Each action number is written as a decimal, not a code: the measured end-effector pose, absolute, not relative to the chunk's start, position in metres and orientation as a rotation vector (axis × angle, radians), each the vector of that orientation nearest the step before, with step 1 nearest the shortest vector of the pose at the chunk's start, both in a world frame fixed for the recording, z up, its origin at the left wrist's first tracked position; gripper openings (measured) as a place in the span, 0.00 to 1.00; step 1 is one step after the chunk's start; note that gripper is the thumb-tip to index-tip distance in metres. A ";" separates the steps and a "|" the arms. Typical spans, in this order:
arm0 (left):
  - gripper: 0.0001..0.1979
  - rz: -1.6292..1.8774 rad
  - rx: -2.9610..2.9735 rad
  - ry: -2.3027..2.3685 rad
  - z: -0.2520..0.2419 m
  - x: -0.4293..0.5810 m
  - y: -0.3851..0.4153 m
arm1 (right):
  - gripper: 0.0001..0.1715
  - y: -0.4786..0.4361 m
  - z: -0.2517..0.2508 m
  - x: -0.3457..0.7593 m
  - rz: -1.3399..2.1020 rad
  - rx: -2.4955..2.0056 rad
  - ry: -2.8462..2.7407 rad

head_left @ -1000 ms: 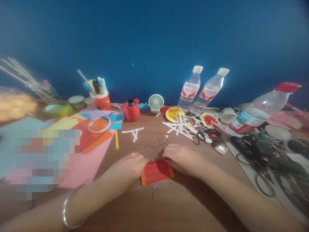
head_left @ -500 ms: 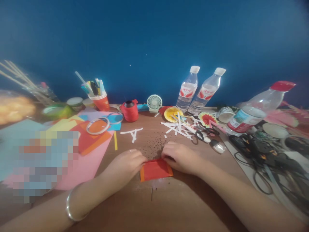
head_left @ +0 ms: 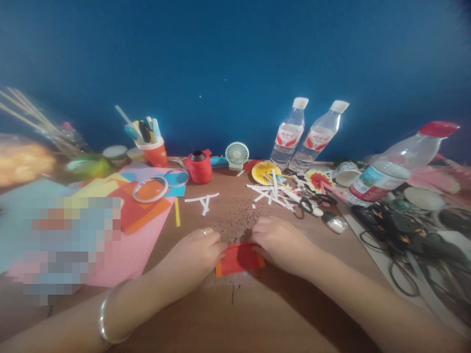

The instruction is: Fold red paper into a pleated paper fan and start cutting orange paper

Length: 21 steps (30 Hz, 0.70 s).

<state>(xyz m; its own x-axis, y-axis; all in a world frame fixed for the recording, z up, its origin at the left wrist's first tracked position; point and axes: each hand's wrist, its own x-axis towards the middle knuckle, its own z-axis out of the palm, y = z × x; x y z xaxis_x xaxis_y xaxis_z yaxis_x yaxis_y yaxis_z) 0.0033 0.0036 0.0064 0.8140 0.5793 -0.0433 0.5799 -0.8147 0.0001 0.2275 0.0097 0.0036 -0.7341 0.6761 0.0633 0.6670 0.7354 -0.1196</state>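
A folded piece of red paper (head_left: 241, 261) with orange side strips lies on the brown table in front of me. My left hand (head_left: 206, 251) has its fingers closed at the paper's upper left corner; a ring shows on one finger and a bangle on the wrist. At the upper right corner, my right hand (head_left: 278, 243) grips with curled fingers, its thumb hidden. Tiny dark specks (head_left: 239, 215) are scattered on the table just beyond the paper.
White paper strips (head_left: 272, 193), scissors (head_left: 311, 206) and a yellow paper fan (head_left: 267, 172) lie right of centre. Coloured sheets (head_left: 147, 252) spread leftward. Behind stand a pen cup (head_left: 155, 153), red thread spool (head_left: 199, 169), small fan (head_left: 237, 155) and bottles (head_left: 289, 136). Black cables (head_left: 395, 230) tangle at right.
The fingers of both hands have shifted slightly over the paper's upper corners, with the right hand reaching a little further down its side. The paper stays nearly in place; the view has shifted slightly.
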 end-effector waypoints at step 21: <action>0.07 0.188 2.454 1.210 0.005 0.007 0.004 | 0.06 0.008 0.003 0.225 0.439 -1.219 -2.665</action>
